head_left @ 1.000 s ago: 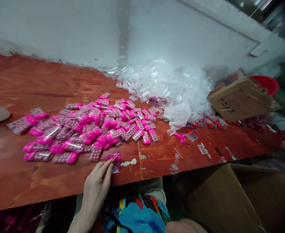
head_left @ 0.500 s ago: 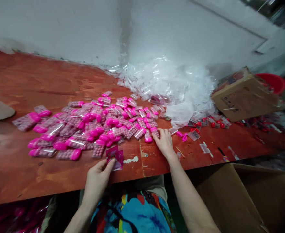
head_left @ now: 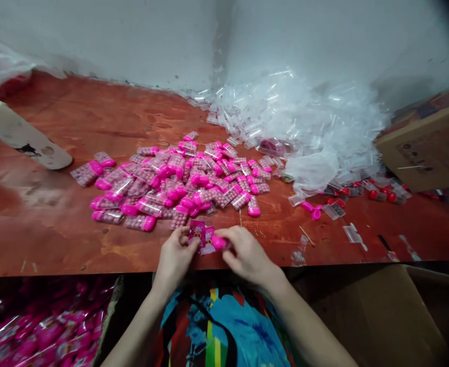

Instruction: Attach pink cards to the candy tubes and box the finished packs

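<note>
My left hand (head_left: pixel 176 255) pinches pink printed labels (head_left: pixel 197 232) near the table's front edge. Held in the fingers of my right hand (head_left: pixel 247 252) is a small candy container with a pink cap (head_left: pixel 219 242), brought up against the labels; its body is mostly hidden by the fingers and blurred. Just beyond both hands spreads a pile of clear candy containers (head_left: pixel 163 173) with pink caps, filled with pale pink balls. A single container (head_left: pixel 254 206) lies at the pile's right end.
Clear empty containers (head_left: pixel 270 112) are heaped against the wall. Red-capped pieces (head_left: pixel 385 193) lie by a cardboard box (head_left: pixel 426 148) at right. Loose pink caps (head_left: pixel 313 209) sit nearer. A pale tumbler (head_left: pixel 29 135) lies left. Below are pink packages (head_left: pixel 44 326) and an open carton (head_left: pixel 377 311).
My right hand has taken a pink-capped candy container from the pile's right end and carried it left to the labels in my left hand. The view has swung left.
</note>
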{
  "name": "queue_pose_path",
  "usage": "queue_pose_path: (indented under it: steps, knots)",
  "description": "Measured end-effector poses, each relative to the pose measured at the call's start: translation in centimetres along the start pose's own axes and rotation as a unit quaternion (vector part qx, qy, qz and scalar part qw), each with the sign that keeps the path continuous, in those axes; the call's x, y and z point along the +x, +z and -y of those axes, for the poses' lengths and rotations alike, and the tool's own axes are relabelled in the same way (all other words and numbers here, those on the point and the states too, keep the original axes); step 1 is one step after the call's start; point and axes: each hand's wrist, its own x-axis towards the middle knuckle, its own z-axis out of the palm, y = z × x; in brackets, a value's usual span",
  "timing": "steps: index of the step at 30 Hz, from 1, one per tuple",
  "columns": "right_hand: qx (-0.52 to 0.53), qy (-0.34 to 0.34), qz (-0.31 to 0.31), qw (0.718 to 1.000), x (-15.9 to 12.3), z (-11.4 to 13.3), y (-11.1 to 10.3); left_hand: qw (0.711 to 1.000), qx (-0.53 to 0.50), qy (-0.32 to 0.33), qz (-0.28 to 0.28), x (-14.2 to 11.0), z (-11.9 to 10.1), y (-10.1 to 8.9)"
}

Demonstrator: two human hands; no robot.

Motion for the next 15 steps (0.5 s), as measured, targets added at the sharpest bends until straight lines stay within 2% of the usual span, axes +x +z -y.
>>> queue_pose_path:
  steps: [2, 4, 6, 8, 9, 11, 13, 15]
  knots:
    - [-0.016, -0.035, 0.060, 0.997, -0.1, 1.4, 1.5, 0.999, -0.038, -0.035, 0.015, -0.3, 0.0, -0.4]
    - [-0.022, -0.036, 0.068, 0.997, -0.2, 1.7, 2.6, 0.997, -0.061, -0.041, 0.010, -0.6, -0.1, -1.0]
    - [0.003, -0.015, 0.035, 0.999, -0.3, 1.6, 3.2, 0.997, -0.075, -0.021, -0.017, -1.0, -0.3, -1.4]
    - [0.079, 0.050, -0.047, 0.994, -0.2, 1.5, 3.6, 0.993, -0.111, -0.022, -0.029, -1.5, -0.8, -1.6]
    - [0.138, 0.096, -0.095, 0.981, 0.0, 1.6, 3.8, 0.989, -0.142, -0.042, -0.016, -1.8, -1.2, -1.6]
    - [0.272, 0.177, -0.157, 0.933, 0.8, 2.1, 4.0, 0.972, -0.211, -0.100, 0.038, -2.3, -1.9, -1.2]
    - [0.374, 0.210, -0.160, 0.889, 1.6, 2.7, 4.1, 0.952, -0.259, -0.137, 0.089, -2.7, -2.5, -0.7]
    - [0.416, 0.212, -0.144, 0.873, 2.3, 3.1, 4.0, 0.943, -0.279, -0.143, 0.113, -3.0, -2.9, -0.2]
